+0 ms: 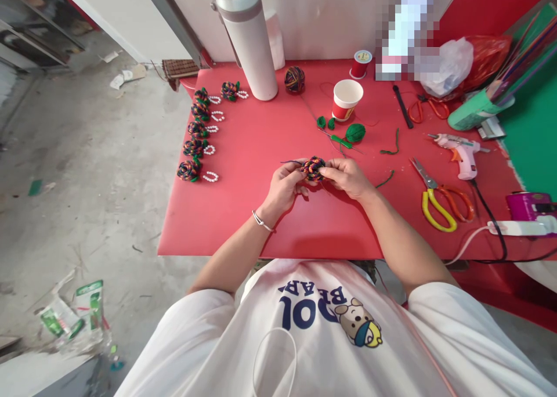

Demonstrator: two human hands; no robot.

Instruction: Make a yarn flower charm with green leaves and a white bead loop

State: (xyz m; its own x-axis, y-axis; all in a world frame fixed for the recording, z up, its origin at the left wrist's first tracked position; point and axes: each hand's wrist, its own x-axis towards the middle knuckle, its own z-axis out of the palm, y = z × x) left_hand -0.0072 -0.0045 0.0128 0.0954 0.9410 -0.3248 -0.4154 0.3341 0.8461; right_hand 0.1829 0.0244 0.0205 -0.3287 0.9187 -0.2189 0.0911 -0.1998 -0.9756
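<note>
In the head view, you are holding the multicoloured yarn rosette (pixel 314 168) in front of your chest, over the near middle of the red table (pixel 243 211). Its coiled face is turning up towards the camera; the outline is looking nearly round, slightly wider from side to side, so its long axis is hard to tell. A dark yarn end (pixel 290 162) is sticking out to the left.

Your left hand (pixel 284 186) is clamping the rosette's left edge, the thumb lying on the coils. Your right hand (pixel 346 177) is pinching the right edge, its thumb tip pressing on the yarn. Both grips are closing on the piece with no visible gap; the fingers underneath are partly hidden.

Beyond your hands, a green-handled hook (pixel 340 141) is lying beside a green yarn ball (pixel 355 133), with a paper cup (pixel 342 110) standing behind. Similar rosettes (pixel 188 170) are lining the left edge, bead loops (pixel 210 177) lying beside them. Scissors (pixel 430 182) are resting open to the right, near a glue gun (pixel 465 155).
</note>
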